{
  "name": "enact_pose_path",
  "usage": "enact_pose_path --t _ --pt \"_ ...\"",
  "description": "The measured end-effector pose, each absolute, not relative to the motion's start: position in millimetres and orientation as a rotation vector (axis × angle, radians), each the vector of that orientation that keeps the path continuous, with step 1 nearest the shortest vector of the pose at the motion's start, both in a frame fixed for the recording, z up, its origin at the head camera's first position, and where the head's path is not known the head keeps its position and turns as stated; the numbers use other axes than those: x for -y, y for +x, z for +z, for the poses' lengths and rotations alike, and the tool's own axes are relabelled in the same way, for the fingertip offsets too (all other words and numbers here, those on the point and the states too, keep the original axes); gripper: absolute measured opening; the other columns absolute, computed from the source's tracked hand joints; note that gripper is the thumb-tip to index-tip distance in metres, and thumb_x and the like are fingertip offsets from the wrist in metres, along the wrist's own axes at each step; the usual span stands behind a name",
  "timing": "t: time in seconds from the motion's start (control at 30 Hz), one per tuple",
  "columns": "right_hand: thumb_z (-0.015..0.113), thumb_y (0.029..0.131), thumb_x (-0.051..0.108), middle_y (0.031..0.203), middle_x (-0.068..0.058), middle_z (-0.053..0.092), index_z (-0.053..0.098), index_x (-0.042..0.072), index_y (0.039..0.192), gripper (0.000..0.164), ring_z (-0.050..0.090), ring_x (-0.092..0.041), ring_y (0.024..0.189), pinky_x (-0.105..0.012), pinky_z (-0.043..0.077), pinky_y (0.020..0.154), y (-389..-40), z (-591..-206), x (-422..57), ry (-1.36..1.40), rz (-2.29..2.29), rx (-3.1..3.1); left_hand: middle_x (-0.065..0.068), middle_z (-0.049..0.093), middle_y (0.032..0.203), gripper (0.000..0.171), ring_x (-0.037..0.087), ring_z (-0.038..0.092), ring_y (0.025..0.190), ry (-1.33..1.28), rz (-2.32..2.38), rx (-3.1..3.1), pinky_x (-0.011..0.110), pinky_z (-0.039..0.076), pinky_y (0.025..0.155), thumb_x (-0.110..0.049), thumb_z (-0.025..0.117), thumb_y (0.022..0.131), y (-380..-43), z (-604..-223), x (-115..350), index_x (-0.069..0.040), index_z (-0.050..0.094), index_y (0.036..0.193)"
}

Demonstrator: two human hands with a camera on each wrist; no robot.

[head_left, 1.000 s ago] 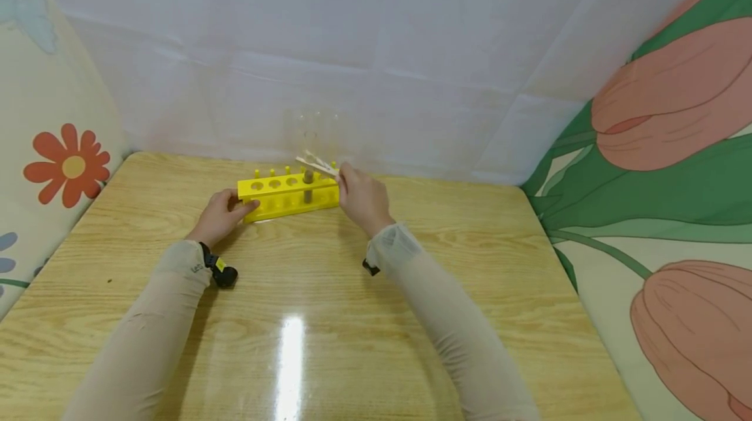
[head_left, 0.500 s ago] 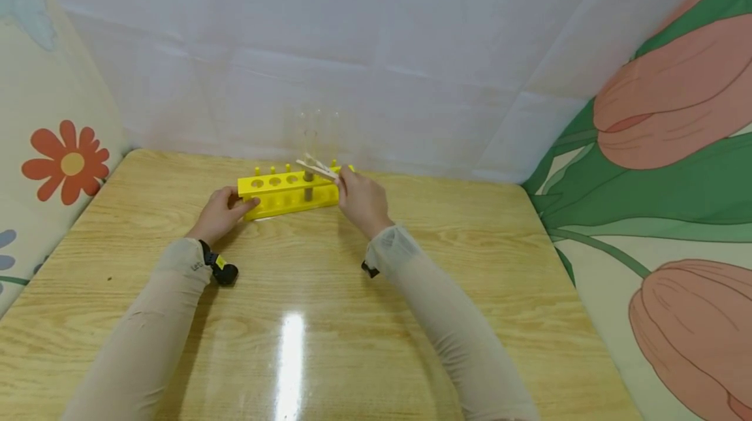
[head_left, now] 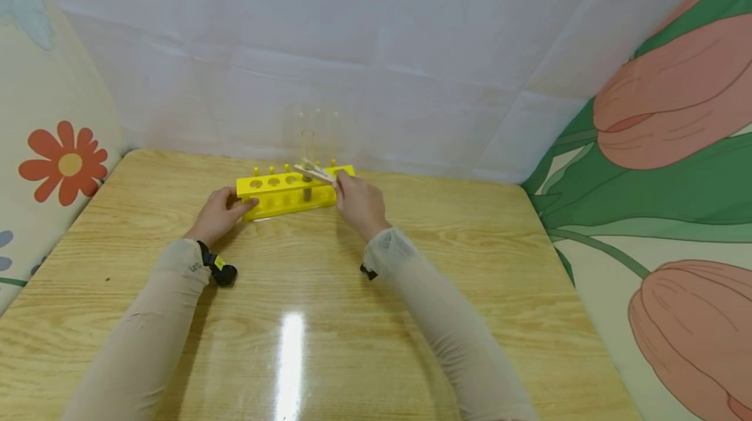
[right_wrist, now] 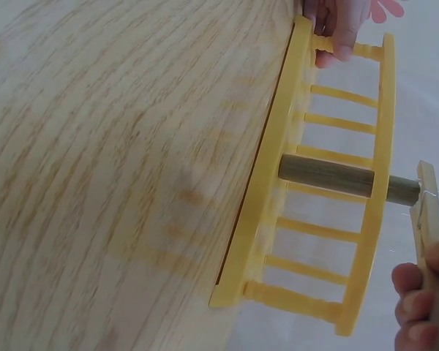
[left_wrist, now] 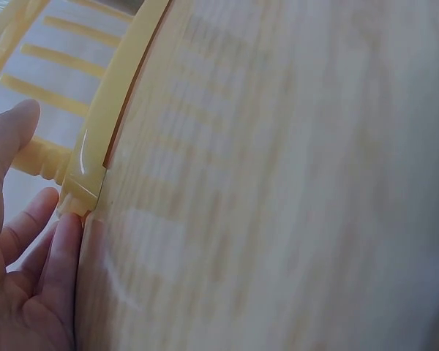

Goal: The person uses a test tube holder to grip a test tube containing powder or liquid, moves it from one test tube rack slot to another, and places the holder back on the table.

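Note:
A yellow test tube rack (head_left: pixel 294 202) stands near the back of the table. One clear test tube (head_left: pixel 308 147) is upright in it, its lower part dark grey-green; the dark part (right_wrist: pixel 329 175) shows between the rack's two levels in the right wrist view. My left hand (head_left: pixel 217 215) grips the rack's left end, thumb (left_wrist: pixel 18 131) in front and fingers low against the end. My right hand (head_left: pixel 362 204) holds a wooden test tube clamp (head_left: pixel 315 171) just above the rack's top, its jaws at the tube.
Faint clear glass outlines (head_left: pixel 335 137) rise behind the rack against the white backdrop (head_left: pixel 440 49). Flower-printed panels (head_left: pixel 664 212) flank the wood-grain table (head_left: pixel 329 336) on both sides. Pegs (head_left: pixel 272 171) run along the rack's back.
My right hand has shifted slightly left, and the clamp has moved down a little along the tube toward the rack's top. My left hand keeps its grip on the rack.

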State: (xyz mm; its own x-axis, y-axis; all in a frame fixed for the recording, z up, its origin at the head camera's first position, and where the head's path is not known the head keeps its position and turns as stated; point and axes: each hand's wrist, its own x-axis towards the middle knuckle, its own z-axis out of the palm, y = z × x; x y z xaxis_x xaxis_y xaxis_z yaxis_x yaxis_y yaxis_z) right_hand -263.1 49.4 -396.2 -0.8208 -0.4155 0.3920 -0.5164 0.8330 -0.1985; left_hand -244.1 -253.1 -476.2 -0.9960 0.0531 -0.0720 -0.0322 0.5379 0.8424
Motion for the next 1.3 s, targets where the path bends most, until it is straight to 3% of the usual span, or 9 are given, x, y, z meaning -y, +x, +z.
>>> enact_pose_path --t 0.47,0.87,1.3 --pt "0.057 0.105 0.019 0.067 -0.002 0.056 0.061 0.008 0.100 0.013 0.047 -0.017 0.052 -0.029 0.040 0.045 -264 -404 -49 0.722 0.382 2.697 0.028 0.052 0.131 0.072 0.037 0.051 0.113 0.050 1.481 -2.684 0.048 0.040 0.098 -0.052 0.055 0.102 -244 -477 253 0.010 0.048 0.137" --pt "0.057 0.105 0.018 0.066 -0.002 0.056 0.065 0.006 0.105 0.014 0.042 -0.013 0.049 -0.025 0.035 0.043 -263 -409 -50 0.735 0.352 2.690 0.030 0.044 0.134 0.077 0.039 0.046 0.116 0.012 1.465 -2.685 0.052 0.036 0.102 -0.056 0.055 0.100 -244 -477 254 0.011 0.046 0.138" --pt "0.057 0.106 0.017 0.067 -0.001 0.055 0.064 0.006 0.104 0.013 0.041 -0.012 0.049 -0.023 0.033 0.043 -261 -411 -49 0.735 0.402 2.711 0.029 0.046 0.136 0.077 0.040 0.046 0.120 0.020 1.473 -2.672 0.056 0.035 0.105 -0.057 0.055 0.100 -244 -477 255 0.010 0.046 0.137"
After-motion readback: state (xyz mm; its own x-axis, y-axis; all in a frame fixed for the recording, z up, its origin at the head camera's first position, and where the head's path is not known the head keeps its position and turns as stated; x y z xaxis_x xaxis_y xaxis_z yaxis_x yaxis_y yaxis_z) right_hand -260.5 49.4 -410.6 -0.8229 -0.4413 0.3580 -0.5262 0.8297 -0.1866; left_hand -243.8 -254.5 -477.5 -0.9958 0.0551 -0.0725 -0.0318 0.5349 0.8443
